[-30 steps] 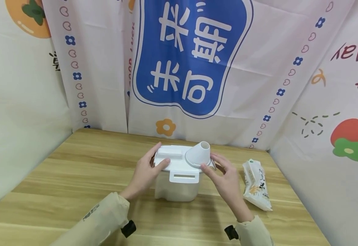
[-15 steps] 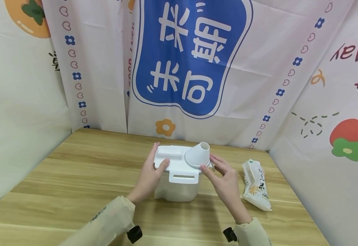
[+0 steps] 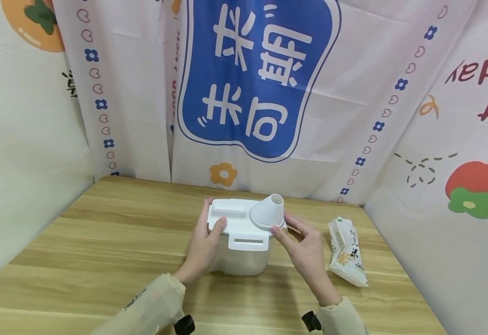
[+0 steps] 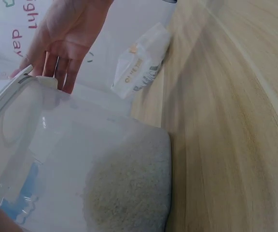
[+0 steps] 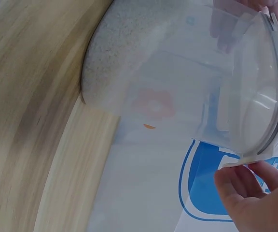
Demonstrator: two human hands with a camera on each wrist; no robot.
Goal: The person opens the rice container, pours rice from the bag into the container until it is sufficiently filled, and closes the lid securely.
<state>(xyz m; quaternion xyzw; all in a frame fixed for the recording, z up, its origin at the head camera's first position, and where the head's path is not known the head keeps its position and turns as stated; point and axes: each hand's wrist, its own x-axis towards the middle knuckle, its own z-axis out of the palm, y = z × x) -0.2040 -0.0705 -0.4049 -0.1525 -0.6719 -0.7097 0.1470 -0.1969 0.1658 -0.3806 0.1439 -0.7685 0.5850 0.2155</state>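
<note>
A clear rice storage container (image 3: 244,260) stands upright on the table, its white lid (image 3: 237,225) on top. White rice (image 4: 124,193) fills its lower part, as the left wrist view shows. From the lid's right half rises a cone-shaped white spout (image 3: 266,214); a slotted front clip (image 3: 249,243) sticks out forward. My left hand (image 3: 203,246) grips the left end, thumb on the lid and fingers down the far side. At the right end, my right hand (image 3: 308,246) has its thumb by the spout's base and curled fingers at a side clip (image 5: 235,163).
A white printed rice bag (image 3: 347,251) lies on the wooden table (image 3: 122,242), right of the container. Printed cloth (image 3: 143,116) hangs close behind the table's far edge and along both sides.
My left fingers have slid lower down the container's far left side, and the left forearm has shifted right. The side clip by my right fingers sticks out less. The container has stayed in place.
</note>
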